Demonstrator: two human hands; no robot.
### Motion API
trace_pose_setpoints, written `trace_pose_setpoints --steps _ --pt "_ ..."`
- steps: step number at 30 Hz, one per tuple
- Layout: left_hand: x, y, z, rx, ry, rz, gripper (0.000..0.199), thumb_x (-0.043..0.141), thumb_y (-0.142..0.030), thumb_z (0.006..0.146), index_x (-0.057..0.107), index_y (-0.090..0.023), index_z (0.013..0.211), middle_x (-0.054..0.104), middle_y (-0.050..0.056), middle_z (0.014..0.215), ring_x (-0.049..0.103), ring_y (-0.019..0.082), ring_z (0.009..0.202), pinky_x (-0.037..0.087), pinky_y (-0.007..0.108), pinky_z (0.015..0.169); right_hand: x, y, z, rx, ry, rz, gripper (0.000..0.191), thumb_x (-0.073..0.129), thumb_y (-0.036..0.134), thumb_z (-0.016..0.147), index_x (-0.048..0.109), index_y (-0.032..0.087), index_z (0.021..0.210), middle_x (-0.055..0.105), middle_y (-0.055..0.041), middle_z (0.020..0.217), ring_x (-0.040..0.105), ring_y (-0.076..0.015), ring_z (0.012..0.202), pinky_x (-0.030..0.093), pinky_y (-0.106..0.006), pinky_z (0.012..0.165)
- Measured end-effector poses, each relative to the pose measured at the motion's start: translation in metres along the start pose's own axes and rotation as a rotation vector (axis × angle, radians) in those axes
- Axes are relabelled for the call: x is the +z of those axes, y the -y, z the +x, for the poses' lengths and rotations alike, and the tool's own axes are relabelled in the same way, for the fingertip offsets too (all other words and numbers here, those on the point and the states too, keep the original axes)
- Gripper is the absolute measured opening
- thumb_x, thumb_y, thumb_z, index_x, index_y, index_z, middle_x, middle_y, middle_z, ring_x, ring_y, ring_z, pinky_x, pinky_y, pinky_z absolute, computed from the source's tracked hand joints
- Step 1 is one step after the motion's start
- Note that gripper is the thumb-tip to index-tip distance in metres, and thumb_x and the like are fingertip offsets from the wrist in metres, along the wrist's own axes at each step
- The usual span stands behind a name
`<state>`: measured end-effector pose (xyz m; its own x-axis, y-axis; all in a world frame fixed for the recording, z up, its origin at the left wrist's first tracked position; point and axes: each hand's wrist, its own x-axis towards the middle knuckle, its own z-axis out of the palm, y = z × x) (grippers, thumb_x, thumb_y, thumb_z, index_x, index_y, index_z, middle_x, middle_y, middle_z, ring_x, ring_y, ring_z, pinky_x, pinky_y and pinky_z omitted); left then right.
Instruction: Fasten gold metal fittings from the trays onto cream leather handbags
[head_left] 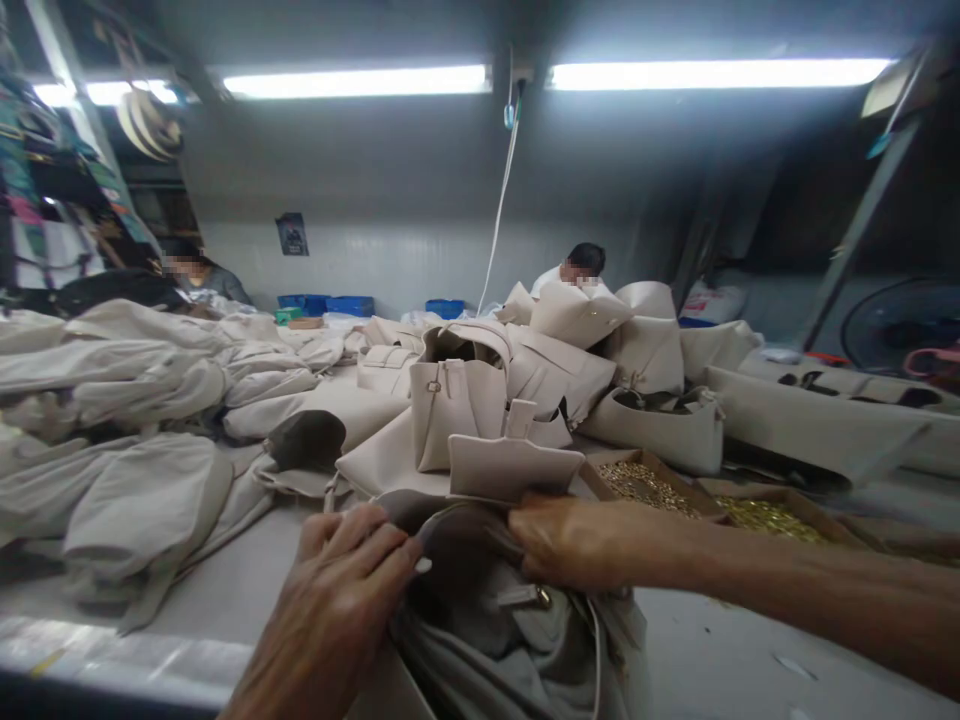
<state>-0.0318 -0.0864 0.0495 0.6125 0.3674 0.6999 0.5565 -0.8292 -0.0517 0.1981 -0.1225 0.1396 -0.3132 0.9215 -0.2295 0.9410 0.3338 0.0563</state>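
Note:
Directly before me lies a cream handbag (510, 640), its mouth spread and its grey lining showing. My left hand (352, 570) is closed on the left edge of the opening, fingers curled over the rim. On the far right of the mouth, my right hand (562, 540) grips the edge with bent fingers; its fingertips are partly hidden. A pale flap (514, 468) with a short tab stands up just behind the right hand. Inside the opening a small strap with a gold-coloured metal fitting (541, 598) shows.
Finished-looking cream handbags (457, 410) are heaped behind. Soft cream pieces (150, 490) pile up on the left. Open boxes hold small gold-coloured hardware (765, 515) on the right. Two people sit across the table, one behind the heap. Blue bins (349, 306) stand by the wall.

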Motion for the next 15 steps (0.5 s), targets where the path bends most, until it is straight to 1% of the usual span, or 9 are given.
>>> trace_pose_setpoints --steps 2,3,6,8,9,10,12,14,15 --pt "0.004 -0.002 0.0 -0.034 0.011 -0.056 0.025 0.036 -0.028 0.098 0.061 -0.025 0.1 0.066 0.0 0.088 0.051 0.022 0.096 0.029 0.038 0.082 -0.006 0.0 -0.005 0.077 -0.081 -0.045 0.016 0.062 0.027 0.084 0.07 0.013 0.083 0.069 -0.0089 0.079 0.062 -0.0174 0.067 0.037 -0.024 0.053" --pt "0.005 -0.003 -0.001 -0.045 0.007 -0.08 0.021 0.039 -0.026 0.097 0.06 -0.025 0.101 0.066 0.0 0.088 0.052 0.022 0.093 0.029 0.038 0.082 -0.009 -0.003 -0.008 0.148 -0.159 -0.059 0.021 0.06 0.032 0.086 0.07 0.014 0.081 0.068 -0.0086 0.074 0.062 -0.0185 0.065 0.035 -0.025 0.053" --pt "0.006 -0.006 -0.002 -0.064 -0.039 -0.129 0.018 0.042 -0.021 0.096 0.058 -0.024 0.104 0.067 -0.001 0.09 0.054 0.019 0.084 0.029 0.036 0.081 -0.015 -0.018 -0.016 0.367 -0.552 -0.047 0.027 0.062 0.043 0.083 0.066 0.017 0.077 0.062 -0.004 0.061 0.059 -0.0184 0.059 0.033 -0.026 0.053" --pt "0.006 -0.007 -0.003 -0.072 -0.08 -0.142 0.019 0.041 -0.02 0.096 0.058 -0.023 0.105 0.068 -0.001 0.092 0.056 0.018 0.084 0.029 0.035 0.081 -0.012 -0.031 -0.017 0.407 -0.777 0.004 0.028 0.07 0.042 0.075 0.064 0.017 0.084 0.064 -0.0043 0.069 0.06 -0.0199 0.064 0.037 -0.028 0.057" --pt "0.006 -0.007 -0.003 -0.071 -0.098 -0.144 0.019 0.041 -0.02 0.097 0.058 -0.024 0.105 0.069 -0.001 0.092 0.057 0.017 0.084 0.03 0.035 0.082 -0.009 -0.037 -0.014 0.378 -0.839 0.073 0.031 0.073 0.039 0.072 0.063 0.017 0.091 0.066 -0.0058 0.078 0.061 -0.0214 0.071 0.04 -0.029 0.061" --pt "0.006 -0.006 -0.003 -0.066 -0.118 -0.143 0.019 0.041 -0.021 0.097 0.058 -0.024 0.106 0.07 -0.001 0.092 0.058 0.017 0.084 0.031 0.034 0.082 -0.005 -0.043 -0.01 0.322 -0.857 0.188 0.036 0.073 0.036 0.07 0.062 0.016 0.098 0.067 -0.0073 0.088 0.062 -0.0225 0.079 0.043 -0.03 0.067" --pt "0.006 -0.003 -0.003 -0.045 -0.166 -0.126 0.019 0.042 -0.024 0.097 0.058 -0.023 0.107 0.071 -0.001 0.094 0.061 0.016 0.086 0.033 0.033 0.083 0.005 -0.052 0.003 0.182 -0.771 0.554 0.035 0.068 0.033 0.074 0.062 0.016 0.104 0.068 -0.008 0.098 0.062 -0.022 0.089 0.045 -0.032 0.077" --pt "0.006 0.0 -0.004 0.021 -0.21 -0.113 0.02 0.043 -0.025 0.097 0.059 -0.022 0.108 0.072 -0.001 0.097 0.063 0.015 0.087 0.036 0.031 0.082 0.015 -0.059 0.017 0.099 -0.631 0.959 0.027 0.061 0.036 0.079 0.063 0.015 0.097 0.069 -0.0068 0.091 0.063 -0.0196 0.085 0.047 -0.031 0.077" --pt "0.006 0.002 -0.005 0.054 -0.225 -0.114 0.02 0.044 -0.025 0.096 0.059 -0.022 0.109 0.072 -0.001 0.098 0.064 0.014 0.086 0.038 0.029 0.081 0.02 -0.063 0.024 0.09 -0.592 1.123 0.028 0.06 0.039 0.079 0.064 0.014 0.091 0.069 -0.006 0.086 0.063 -0.0188 0.081 0.047 -0.031 0.075"
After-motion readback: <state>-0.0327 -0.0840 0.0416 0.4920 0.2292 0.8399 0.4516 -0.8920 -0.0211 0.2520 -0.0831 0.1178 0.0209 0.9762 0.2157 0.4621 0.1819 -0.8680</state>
